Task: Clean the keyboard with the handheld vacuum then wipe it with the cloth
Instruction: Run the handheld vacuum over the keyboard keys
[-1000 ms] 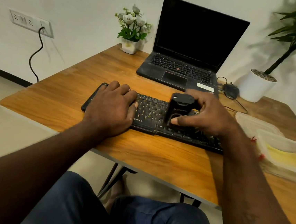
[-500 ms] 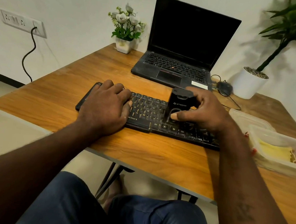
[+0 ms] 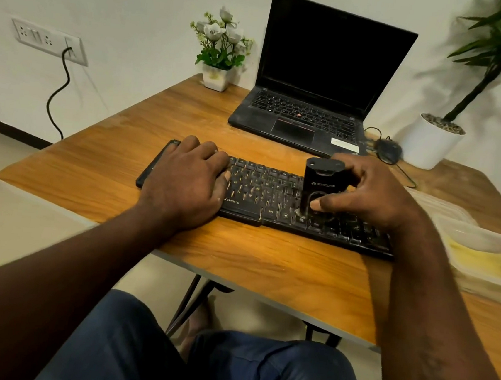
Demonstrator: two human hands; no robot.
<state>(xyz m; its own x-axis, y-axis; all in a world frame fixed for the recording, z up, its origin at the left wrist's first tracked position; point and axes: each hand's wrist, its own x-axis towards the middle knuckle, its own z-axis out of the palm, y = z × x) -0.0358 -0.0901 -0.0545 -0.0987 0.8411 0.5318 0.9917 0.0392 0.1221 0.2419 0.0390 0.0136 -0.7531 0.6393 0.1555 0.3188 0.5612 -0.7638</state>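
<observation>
Right hand: thumb and fingers curled round handheld vacuum, which stands upright, nozzle down on keys right of middle of keyboard. Left hand: fingers laid flat over keyboard's left end, pinning it, gripping nothing. Vacuuming step in hand, likely mid-pass. Next: slow slide along rows, nozzle kept on keys. Yellow cloth waits in plastic tub, far right. Both forearms reach in across near edge of table, right wrist low.

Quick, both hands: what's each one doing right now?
Left hand: open, resting flat on the keyboard, left end.
Right hand: gripping the handheld vacuum, upright on the keys.
</observation>
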